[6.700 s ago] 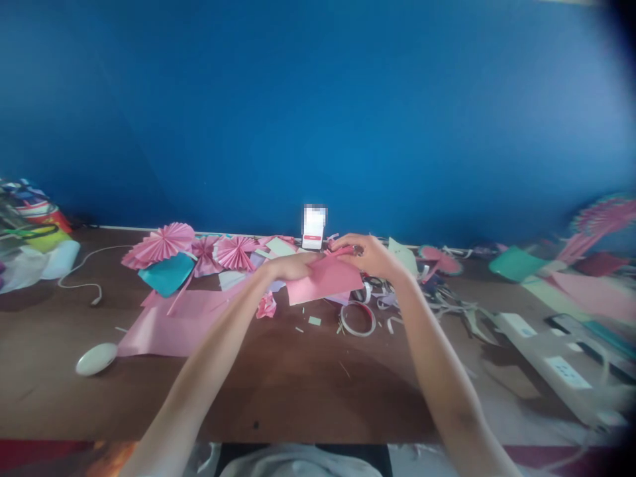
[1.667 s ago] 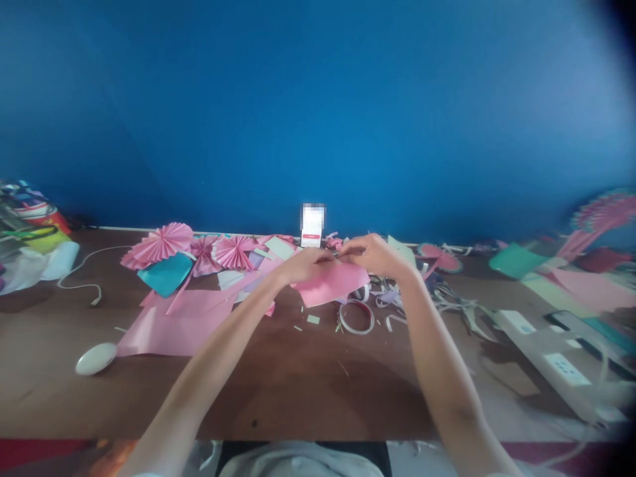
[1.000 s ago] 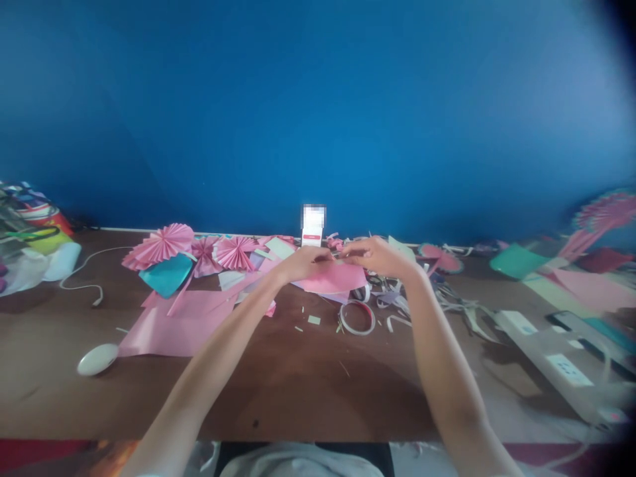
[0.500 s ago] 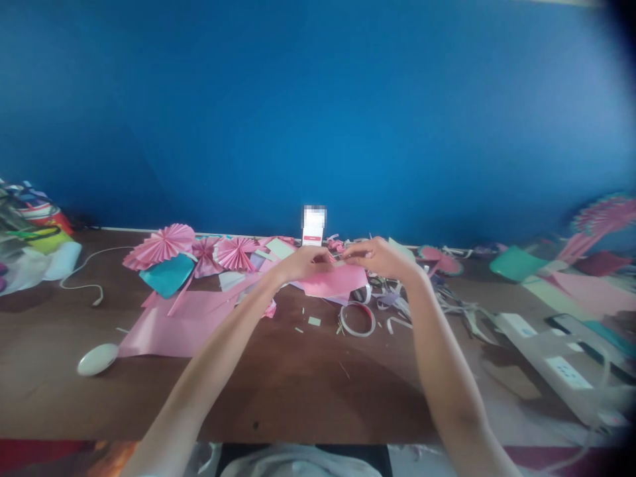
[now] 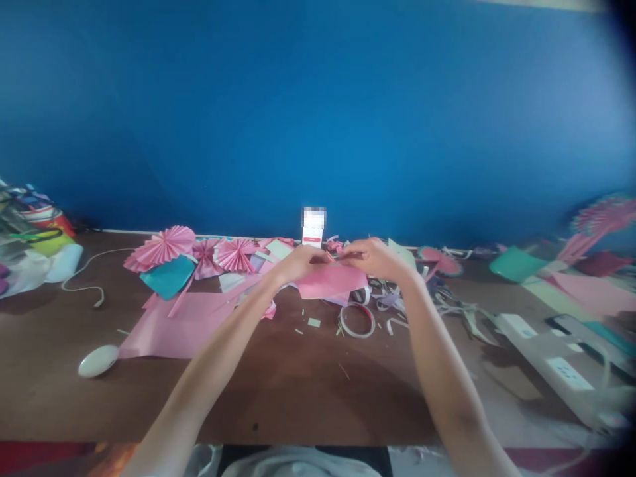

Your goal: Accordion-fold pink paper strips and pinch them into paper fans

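Observation:
A sheet of pink paper (image 5: 330, 285) hangs slanted in front of me, its lower part facing me over the table. My left hand (image 5: 302, 262) is closed at the sheet's upper left edge, fingertips turned inward. From the other side, my right hand (image 5: 375, 256) pinches the upper edge, with thumb and forefinger close to the left fingertips. Exactly how the fingers meet the edge is small and blurred. Just below the sheet a roll of tape (image 5: 358, 320) lies on the table, beside a small pale paper scrap (image 5: 314, 322).
Pleated pink paper fans (image 5: 166, 248), a teal paper piece (image 5: 167, 277) and a larger pink sheet (image 5: 173, 324) lie left. A white mouse (image 5: 98, 361) is nearby. A lit phone (image 5: 313, 228) leans against the blue wall (image 5: 318, 119). Right are paper strips and a power strip (image 5: 544, 368).
Both hands stay at the paper's upper edge. The fingertips have shifted only slightly, and the sheet tilts a little differently. The rest lies as before.

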